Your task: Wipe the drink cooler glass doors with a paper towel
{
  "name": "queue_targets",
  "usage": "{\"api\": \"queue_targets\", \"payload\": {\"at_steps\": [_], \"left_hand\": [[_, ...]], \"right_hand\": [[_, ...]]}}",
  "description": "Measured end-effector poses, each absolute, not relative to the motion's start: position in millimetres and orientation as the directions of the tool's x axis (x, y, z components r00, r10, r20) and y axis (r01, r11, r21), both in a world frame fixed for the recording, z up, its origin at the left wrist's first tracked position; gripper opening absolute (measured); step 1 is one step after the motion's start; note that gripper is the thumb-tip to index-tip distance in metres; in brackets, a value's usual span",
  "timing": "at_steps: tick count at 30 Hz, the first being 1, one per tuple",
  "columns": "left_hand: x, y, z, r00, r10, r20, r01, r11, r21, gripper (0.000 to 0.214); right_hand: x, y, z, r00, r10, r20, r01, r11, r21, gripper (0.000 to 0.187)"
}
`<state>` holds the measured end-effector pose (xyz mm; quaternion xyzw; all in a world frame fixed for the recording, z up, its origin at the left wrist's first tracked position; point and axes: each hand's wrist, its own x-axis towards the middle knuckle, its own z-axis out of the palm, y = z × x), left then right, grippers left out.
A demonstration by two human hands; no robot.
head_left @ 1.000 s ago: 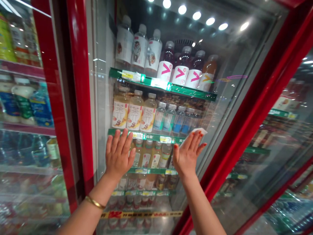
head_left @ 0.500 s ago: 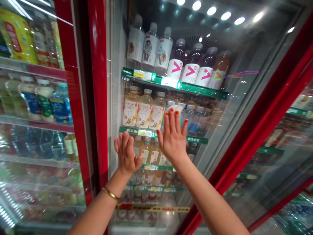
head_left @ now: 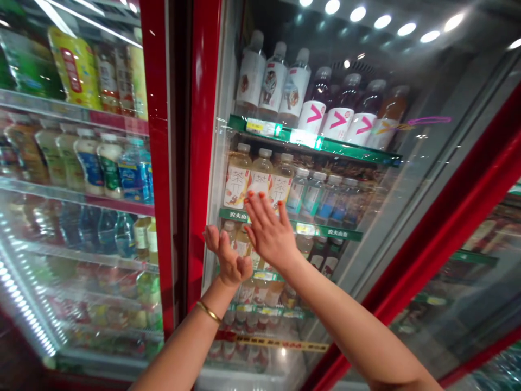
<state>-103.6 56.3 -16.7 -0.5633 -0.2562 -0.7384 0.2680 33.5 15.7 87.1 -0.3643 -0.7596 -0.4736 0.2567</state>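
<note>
Both my hands lie against the glass door (head_left: 378,217) of a drinks fridge. My right hand (head_left: 268,232) is flat on the glass with its fingers spread, its red-nailed fingertips over the pale tea bottles (head_left: 260,175) on the middle shelf. My left hand (head_left: 228,259) presses the glass just below and to the left of it, fingers stretched upward, close to the red door frame (head_left: 203,163). A gold bangle (head_left: 209,312) sits on my left wrist. Nothing shows in either hand.
Behind the glass stand green-edged shelves (head_left: 325,231) with white-labelled bottles (head_left: 280,81), pink-marked bottles (head_left: 337,111) and water bottles (head_left: 321,195). A second fridge (head_left: 81,163) full of drinks stands to the left. The door's red edge (head_left: 448,217) slants down on the right.
Both hands slid left across the glass and drew together; my right hand went up, then down-left. The white cloth seen under my right fingers earlier no longer shows. My view swung left.
</note>
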Motion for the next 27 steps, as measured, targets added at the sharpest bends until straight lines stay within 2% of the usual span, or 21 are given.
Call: {"api": "queue_targets", "payload": {"at_steps": [3,6,8,10,12,13,18,20,24,25,27], "left_hand": [[-108,55,-21,-0.193,-0.119,0.974,0.683,-0.729,0.046,0.082],[-109,50,-17,-0.161,-0.096,0.982,0.680,-0.732,0.040,0.078],[-106,46,-10,-0.104,-0.056,0.993,0.717,-0.696,0.036,0.074],[-101,43,-1,-0.030,0.004,1.000,0.783,-0.622,0.026,0.074],[-97,41,5,0.011,0.060,0.998,0.829,-0.559,0.024,0.080],[-96,40,7,0.018,0.079,0.997,0.835,-0.549,0.028,0.082],[-105,28,17,-0.013,0.104,0.994,0.791,-0.608,0.074,0.079],[-108,22,28,-0.027,0.099,0.995,0.781,-0.618,0.082,0.075],[-89,18,53,0.051,0.039,0.998,0.787,-0.617,-0.016,0.076],[-80,19,57,0.086,0.037,0.996,0.784,-0.619,-0.045,0.077],[-63,24,60,0.140,0.042,0.989,0.784,-0.615,-0.085,0.079]], "right_hand": [[25,11,68,-0.791,0.244,0.560,0.610,0.363,0.704,0.055],[65,0,64,-0.768,0.265,0.583,0.641,0.306,0.704,0.056],[99,-4,76,-0.617,0.286,0.733,0.786,0.204,0.583,0.067],[117,-3,92,-0.392,0.262,0.882,0.919,0.083,0.384,0.075],[118,0,95,-0.241,0.219,0.945,0.970,0.021,0.243,0.077],[114,1,89,-0.237,0.212,0.948,0.971,0.027,0.237,0.077],[126,-7,28,-0.367,0.252,0.895,0.930,0.081,0.359,0.081],[156,-15,18,-0.274,0.224,0.935,0.962,0.061,0.268,0.082],[186,-13,33,0.080,0.176,0.981,0.996,0.024,-0.085,0.076],[179,-10,35,0.106,0.171,0.980,0.993,0.026,-0.112,0.077],[154,-2,26,0.053,0.191,0.980,0.997,0.054,-0.064,0.083]]}}
